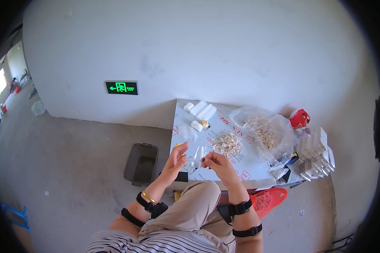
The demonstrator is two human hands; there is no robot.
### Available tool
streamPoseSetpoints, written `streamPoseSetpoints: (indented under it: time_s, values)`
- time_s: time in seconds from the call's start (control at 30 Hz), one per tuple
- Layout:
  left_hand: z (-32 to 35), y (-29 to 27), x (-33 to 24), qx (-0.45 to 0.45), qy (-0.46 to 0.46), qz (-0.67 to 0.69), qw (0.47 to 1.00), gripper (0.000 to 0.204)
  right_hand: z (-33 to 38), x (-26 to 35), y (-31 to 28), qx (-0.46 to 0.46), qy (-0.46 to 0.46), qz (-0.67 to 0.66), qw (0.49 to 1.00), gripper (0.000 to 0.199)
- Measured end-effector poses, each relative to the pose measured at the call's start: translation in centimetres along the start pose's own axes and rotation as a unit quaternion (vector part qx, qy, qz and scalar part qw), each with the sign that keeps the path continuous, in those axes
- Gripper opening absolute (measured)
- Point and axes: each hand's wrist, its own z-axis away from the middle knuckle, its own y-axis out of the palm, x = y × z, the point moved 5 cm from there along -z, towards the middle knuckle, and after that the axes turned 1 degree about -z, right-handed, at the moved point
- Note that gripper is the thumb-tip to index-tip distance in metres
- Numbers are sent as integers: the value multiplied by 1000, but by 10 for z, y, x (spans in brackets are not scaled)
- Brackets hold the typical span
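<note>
Left hand (pixel 176 160) raised over near edge of desk (pixel 249 166), fingers loosely curled, thumb and fingertips pinching one side of a small clear plastic bag (pixel 197 155); right hand (pixel 217 162) just beside it, fingers bent, gripping the bag's other side, the bag between the two hands above the desk's front left part. Beyond the hands on the desk: a loose pile of small pale pieces (pixel 226 143), a large clear sack of the same pieces (pixel 267 130) to its right, white rolls (pixel 202 110) at the far edge, stacked white boxes (pixel 316 154) at far right. A dark bin (pixel 141 163) stands on the floor left of the desk.
</note>
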Motion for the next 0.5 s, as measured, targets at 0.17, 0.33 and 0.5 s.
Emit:
streamPoseSetpoints:
  time_s: [0.17, 0.33, 0.5]
  values:
    - [8, 13, -15, 95, -98, 145, 980, 58, 34, 22, 13, 14, -19, 3, 1000, 14]
    - [21, 0, -35, 4, -65, 94, 993, 49, 49, 22, 7, -23, -67, 42, 997, 15]
    - [28, -5, -66, -76, 0, -35, 997, 39, 56, 23, 19, -72, -75, 130, 986, 17]
